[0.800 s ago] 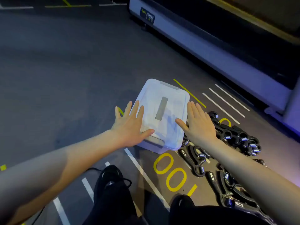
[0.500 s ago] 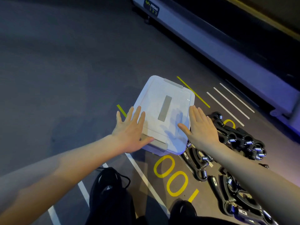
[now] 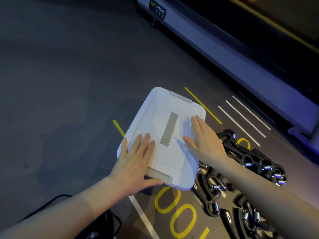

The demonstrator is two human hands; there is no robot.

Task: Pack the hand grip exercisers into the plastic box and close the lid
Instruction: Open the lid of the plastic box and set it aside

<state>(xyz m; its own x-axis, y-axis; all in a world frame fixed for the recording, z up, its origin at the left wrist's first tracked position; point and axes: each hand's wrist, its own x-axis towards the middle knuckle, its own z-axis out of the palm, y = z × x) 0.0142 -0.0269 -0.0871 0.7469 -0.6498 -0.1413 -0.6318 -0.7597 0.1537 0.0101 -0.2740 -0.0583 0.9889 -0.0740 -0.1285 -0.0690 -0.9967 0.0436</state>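
A white plastic box (image 3: 162,107) sits on the dark floor with its lid on, a grey strip along the lid's middle and grey latches at both short ends. My left hand (image 3: 134,163) lies flat on the lid's near left corner, thumb by the near latch (image 3: 159,176). My right hand (image 3: 205,140) rests flat on the lid's right side, fingers spread. Several black hand grip exercisers (image 3: 250,159) with metal springs lie in a heap on the floor right of the box, partly under my right forearm.
A treadmill base (image 3: 224,49) runs along the far right. Yellow and white floor markings (image 3: 174,213) lie near the box. A black cable and a dark object (image 3: 96,226) sit at the bottom left.
Both hands have slid from the box's sides onto the lid's top. The box looks nearer and more central as my view shifted.
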